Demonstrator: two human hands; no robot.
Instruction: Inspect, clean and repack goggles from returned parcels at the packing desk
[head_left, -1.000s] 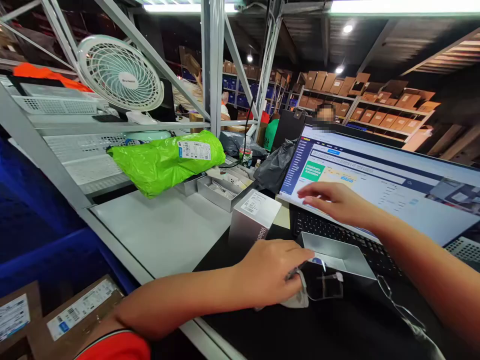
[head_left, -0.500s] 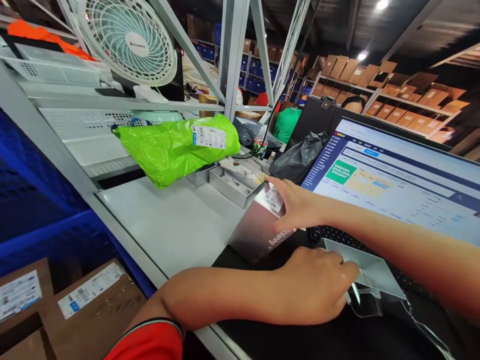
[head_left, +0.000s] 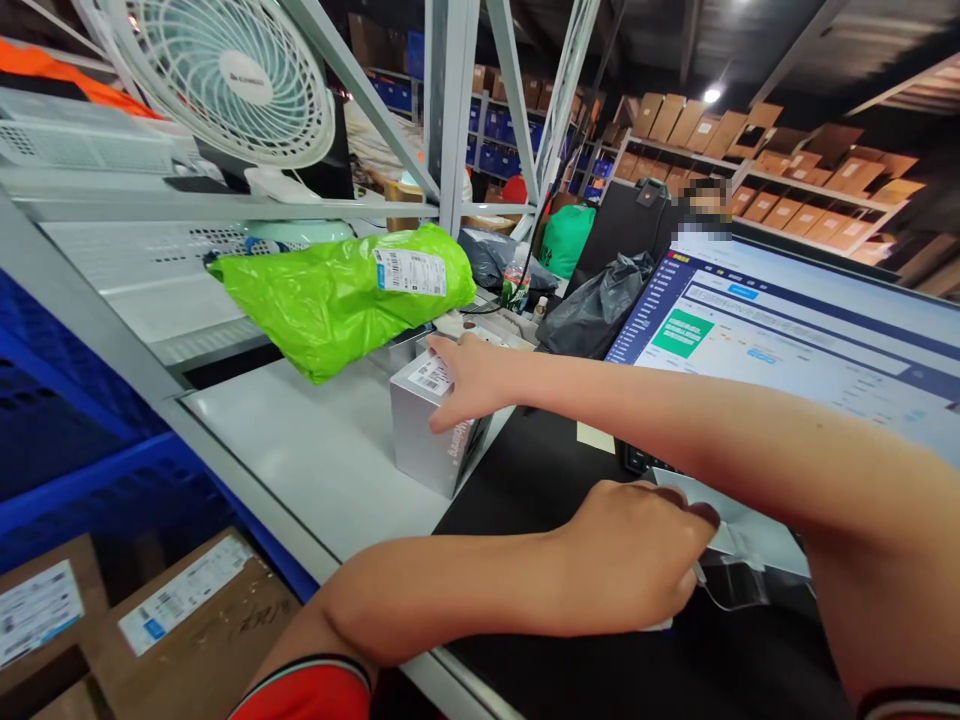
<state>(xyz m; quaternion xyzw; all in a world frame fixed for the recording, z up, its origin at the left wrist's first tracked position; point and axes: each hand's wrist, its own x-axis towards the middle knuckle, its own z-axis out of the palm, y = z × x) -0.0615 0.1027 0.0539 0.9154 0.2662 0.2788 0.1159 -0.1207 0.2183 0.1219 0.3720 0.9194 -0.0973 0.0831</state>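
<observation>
My right hand (head_left: 469, 380) reaches across to the left and grips the top of a small silver box (head_left: 424, 430) with a white label, which stands on the white table (head_left: 315, 450) by the edge of a black mat (head_left: 540, 480). My left hand (head_left: 637, 555) rests curled on the mat, closed over a small clear plastic piece (head_left: 731, 585) beside a flat silver sheet (head_left: 757, 525). A keyboard (head_left: 637, 462) lies under my right forearm, mostly hidden.
A green parcel bag (head_left: 337, 295) lies behind the box, next to metal trays (head_left: 409, 350). A monitor (head_left: 802, 345) stands at right, grey bags (head_left: 596, 310) behind it. A fan (head_left: 225, 80) sits on the shelf. Labelled cartons (head_left: 172, 620) lie low left. A person's head (head_left: 705, 205) shows behind the monitor.
My right hand has left the keyboard, taken the silver box and carried it left off the mat onto the white table. My left hand has stayed on the clear piece.
</observation>
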